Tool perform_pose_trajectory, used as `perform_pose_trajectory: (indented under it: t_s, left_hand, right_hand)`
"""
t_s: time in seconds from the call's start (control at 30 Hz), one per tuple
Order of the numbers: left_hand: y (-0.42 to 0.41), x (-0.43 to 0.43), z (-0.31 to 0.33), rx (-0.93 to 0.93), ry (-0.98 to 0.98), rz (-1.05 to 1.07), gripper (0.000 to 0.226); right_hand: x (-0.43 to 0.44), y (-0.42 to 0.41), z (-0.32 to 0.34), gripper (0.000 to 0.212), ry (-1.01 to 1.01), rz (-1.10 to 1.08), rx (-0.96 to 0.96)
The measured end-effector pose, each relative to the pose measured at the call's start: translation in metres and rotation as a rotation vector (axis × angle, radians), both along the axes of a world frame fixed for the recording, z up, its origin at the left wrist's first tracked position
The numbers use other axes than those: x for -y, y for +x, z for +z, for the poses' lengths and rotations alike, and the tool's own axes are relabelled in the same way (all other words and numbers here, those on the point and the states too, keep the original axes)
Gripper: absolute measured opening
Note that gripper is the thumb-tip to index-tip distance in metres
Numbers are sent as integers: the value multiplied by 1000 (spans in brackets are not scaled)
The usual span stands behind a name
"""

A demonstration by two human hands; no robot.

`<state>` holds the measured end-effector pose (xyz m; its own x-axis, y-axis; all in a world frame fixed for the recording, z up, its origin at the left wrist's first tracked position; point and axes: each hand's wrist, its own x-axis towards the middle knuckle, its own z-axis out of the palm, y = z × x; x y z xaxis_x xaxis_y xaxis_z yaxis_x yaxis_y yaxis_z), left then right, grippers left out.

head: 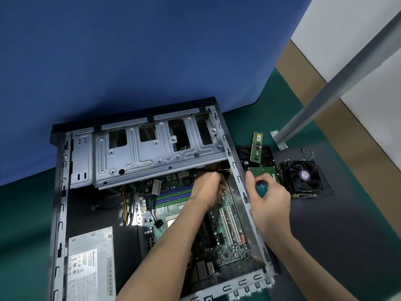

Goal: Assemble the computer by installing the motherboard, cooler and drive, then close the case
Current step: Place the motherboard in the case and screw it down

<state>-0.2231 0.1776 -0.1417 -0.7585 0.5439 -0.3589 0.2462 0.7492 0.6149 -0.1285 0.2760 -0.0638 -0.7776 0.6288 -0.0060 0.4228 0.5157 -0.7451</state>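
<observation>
The green motherboard (230,246), white expansion slots and blue-green RAM slots showing, is laid flat inside the open case (63,192). A teal-handled screwdriver (261,188) is gripped tight by the right hand (270,203) just outside the case's right wall, while the left hand (207,187) is buried at the board's far corner, fingers curled near dark wires (223,169); whether anything's pinched can't be told tbh.

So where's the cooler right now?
Head view: the cooler sits outside the case, to its right, on the black panel, beside the drive and just past the right hand.
</observation>
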Motion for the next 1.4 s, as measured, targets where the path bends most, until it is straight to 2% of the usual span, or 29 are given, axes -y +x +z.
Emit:
perform_pose_trajectory:
  t_s: [0.13,0.43,0.63,0.9,1.23,1.3,1.4]
  left_hand:
    - [-4,-1,-1,21,-24,-31,33]
    - [-6,-4,-6,20,-40,-65,21]
    - [-15,-5,-8,173,-77,-44,21]
    - [-14,-10,2,79,-169,-91,5]
    - [-6,-14,3,71,-106,-15,16]
    - [-5,-13,5,61,-102,-5,13]
    - [-3,-5,2,101,-27,19,17]
  right_hand:
    - [1,0,-2,37,-4,2,-13]
    - [1,0,-1,38,11,1,-16]
    - [0,1,-1,38,14,9,-19]
    - [1,0,-2,37,27,12,-47]
    - [0,1,-3,36,2,6,-82]
    - [1,1,-3,37,-5,-5,-73]
    - [1,3,4,34,-23,-22,-90]
